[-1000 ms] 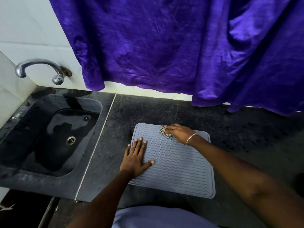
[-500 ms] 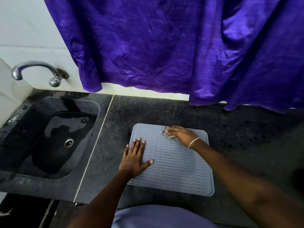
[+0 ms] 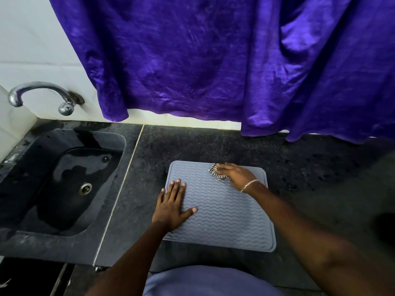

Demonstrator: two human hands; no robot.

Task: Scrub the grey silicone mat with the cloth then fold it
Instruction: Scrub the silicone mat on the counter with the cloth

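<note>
A dark speckled stone counter (image 3: 213, 146) ran across the view, with a thin pale seam (image 3: 126, 180) at 9 o'clock of the mat dividing it from a black sink (image 3: 25, 238). The sink basin was glossy, with a round metal drain (image 3: 85, 187). A curved chrome tap (image 3: 40, 92) stuck out of the white tiled wall (image 3: 32, 39) at 10 o'clock. A creased purple curtain (image 3: 213, 60) hung at 12 o'clock, its hem nearly reaching the counter.

The mat (image 3: 224, 214), grey, square with rounded corners and ribbed in wavy lines, lay flat on the counter at centre. The left hand (image 3: 171, 207) lay palm down on its 9 o'clock edge, fingers straight and close together, thumb spread aside. The right hand (image 3: 235, 175), with a thin bracelet (image 3: 249, 185) at the wrist, pressed a small checked cloth (image 3: 215, 173) onto the mat near its 12 o'clock edge, fingers together over the cloth.
</note>
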